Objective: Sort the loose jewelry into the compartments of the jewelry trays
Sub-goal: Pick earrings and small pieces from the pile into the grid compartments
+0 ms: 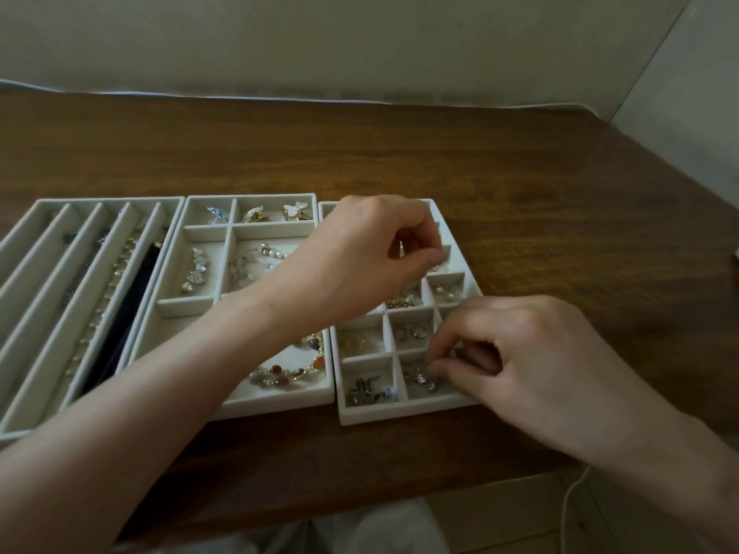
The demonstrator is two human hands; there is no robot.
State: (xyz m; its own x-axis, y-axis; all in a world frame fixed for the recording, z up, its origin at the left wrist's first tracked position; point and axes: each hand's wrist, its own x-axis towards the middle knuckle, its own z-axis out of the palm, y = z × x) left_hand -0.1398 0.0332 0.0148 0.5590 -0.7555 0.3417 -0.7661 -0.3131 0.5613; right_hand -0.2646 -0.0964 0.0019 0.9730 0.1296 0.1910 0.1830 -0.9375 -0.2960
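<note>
Three pale grey jewelry trays lie side by side on the wooden table. The right tray [374,413] has many small square compartments with earrings and rings. My left hand [360,257] reaches across over its far compartments, fingers curled, pinching a small gold piece [434,268] at a right-column cell. My right hand [520,365] is at the near right corner, thumb and fingertips pinching a small silver earring [422,378] in the front compartment. The middle tray [224,237] holds bracelets and butterfly clips. The left tray [24,249] has long slots with chains.
A beaded bracelet with orange stones [288,373] lies in the middle tray's front compartment. Silver pieces [366,389] fill the right tray's front left cell. The table's near edge [280,509] runs just below the trays, and a pale wall stands behind.
</note>
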